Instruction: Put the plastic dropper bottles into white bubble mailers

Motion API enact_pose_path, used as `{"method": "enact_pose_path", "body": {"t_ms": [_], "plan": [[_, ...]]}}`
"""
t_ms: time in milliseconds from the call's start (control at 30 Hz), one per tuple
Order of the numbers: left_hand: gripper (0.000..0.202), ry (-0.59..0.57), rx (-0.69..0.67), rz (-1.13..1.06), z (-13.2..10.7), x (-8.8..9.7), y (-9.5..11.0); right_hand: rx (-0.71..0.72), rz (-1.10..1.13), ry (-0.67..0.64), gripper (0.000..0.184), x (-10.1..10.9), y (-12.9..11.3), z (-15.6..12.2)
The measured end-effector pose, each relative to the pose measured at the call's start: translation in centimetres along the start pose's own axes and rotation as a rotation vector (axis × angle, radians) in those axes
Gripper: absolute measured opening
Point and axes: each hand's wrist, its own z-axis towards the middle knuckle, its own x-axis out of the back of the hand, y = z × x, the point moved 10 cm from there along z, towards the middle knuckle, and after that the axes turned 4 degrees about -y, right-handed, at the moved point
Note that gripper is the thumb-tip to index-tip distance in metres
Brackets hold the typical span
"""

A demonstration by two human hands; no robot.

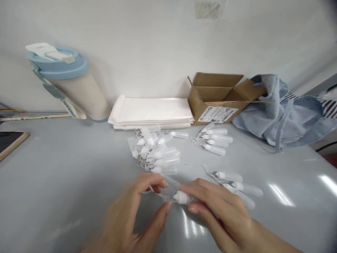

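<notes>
My right hand [223, 207] has its thumb and fingers closed around a small translucent dropper bottle [181, 198], whose white pointed nozzle faces left. My left hand [134, 207] is partly blurred, its thumb and forefinger spread on either side of the nozzle's tip. The left thumb is close to the tip; whether it touches is unclear. Another translucent bottle [171, 183] lies just behind the fingertips, partly hidden. Beyond my hands is a pile of similar dropper bottles [164, 161] with thin white cords.
More corded bottles lie in two groups, one farther back [216, 142] and one at right [247, 188]. Along the wall stand a tumbler [79, 91], a stack of white packets [155, 109], an open cardboard box [218, 105] and blue cloth [279, 116]. A phone [12, 142] is at left.
</notes>
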Motion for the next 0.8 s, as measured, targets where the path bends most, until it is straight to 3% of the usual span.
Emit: {"method": "enact_pose_path", "body": {"t_ms": [233,800], "plan": [[0.017,-0.096,-0.138,-0.022,0.8,0.1,1.3,0.018,-0.013,0.004,0.032,0.0,0.2,-0.3],[0.018,-0.132,-0.108,-0.144,1.1,-0.8,1.4,0.015,-0.036,-0.034,0.025,-1.1,0.4,-0.3]]}}
